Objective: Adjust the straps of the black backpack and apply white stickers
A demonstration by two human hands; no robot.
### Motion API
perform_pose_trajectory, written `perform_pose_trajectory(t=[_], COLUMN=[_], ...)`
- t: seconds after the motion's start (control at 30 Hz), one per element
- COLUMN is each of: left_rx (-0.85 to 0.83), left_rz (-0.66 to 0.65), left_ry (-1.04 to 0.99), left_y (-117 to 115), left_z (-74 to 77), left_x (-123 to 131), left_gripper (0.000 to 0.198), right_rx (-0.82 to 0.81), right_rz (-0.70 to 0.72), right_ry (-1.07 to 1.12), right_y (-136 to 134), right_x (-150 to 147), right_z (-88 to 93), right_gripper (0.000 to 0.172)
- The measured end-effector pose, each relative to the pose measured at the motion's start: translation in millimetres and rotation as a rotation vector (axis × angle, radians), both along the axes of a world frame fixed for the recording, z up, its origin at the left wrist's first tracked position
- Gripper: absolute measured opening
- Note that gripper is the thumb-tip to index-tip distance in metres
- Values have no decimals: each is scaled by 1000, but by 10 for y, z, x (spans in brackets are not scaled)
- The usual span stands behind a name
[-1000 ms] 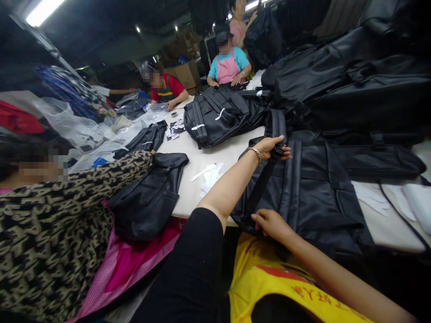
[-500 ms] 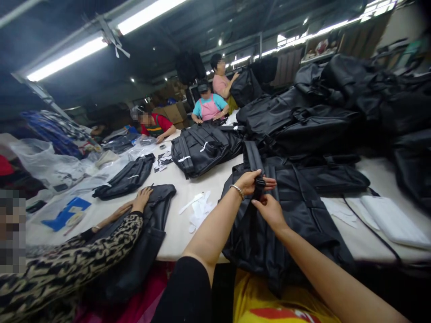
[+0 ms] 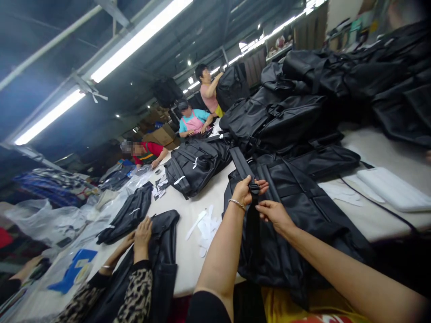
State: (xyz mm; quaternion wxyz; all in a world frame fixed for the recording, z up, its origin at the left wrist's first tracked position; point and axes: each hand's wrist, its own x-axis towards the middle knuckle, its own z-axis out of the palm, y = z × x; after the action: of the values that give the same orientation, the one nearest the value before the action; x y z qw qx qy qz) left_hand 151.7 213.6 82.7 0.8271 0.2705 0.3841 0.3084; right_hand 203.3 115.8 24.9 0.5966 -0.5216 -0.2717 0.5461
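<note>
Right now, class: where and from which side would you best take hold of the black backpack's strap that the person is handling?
Probably grip the strap just below its buckle, from the near edge of the table. There it hangs straight and flat toward the person, clear of the backpack; the left hand holds the buckle end, the right hand beside it.

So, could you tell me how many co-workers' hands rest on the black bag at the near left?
2: both of a co-worker's hands lie side by side on the black bag, in leopard-print sleeves.
</note>
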Motion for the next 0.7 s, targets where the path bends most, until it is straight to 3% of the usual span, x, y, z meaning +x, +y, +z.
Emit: perform_pose_trajectory(t=[0.13, 0.3, 0.53, 0.7], left_rx=[40, 96, 172, 137], left_rz=[82, 101, 95, 71], left_ry=[86, 197, 294, 245], left_y=[-12, -34, -55, -40], left_z=[16, 23, 67, 163], left_x=[33, 45, 38, 57], left_gripper=[23, 22, 24, 28], right_rx=[33, 76, 2, 161], right_rz=[-92, -150, -14, -116], right_ry=[144, 161, -179, -453], right_y=[40, 91, 76, 56], right_x=[-57, -60, 109, 321], right_z=[0, 121, 200, 363], right_gripper=[27, 24, 19, 17])
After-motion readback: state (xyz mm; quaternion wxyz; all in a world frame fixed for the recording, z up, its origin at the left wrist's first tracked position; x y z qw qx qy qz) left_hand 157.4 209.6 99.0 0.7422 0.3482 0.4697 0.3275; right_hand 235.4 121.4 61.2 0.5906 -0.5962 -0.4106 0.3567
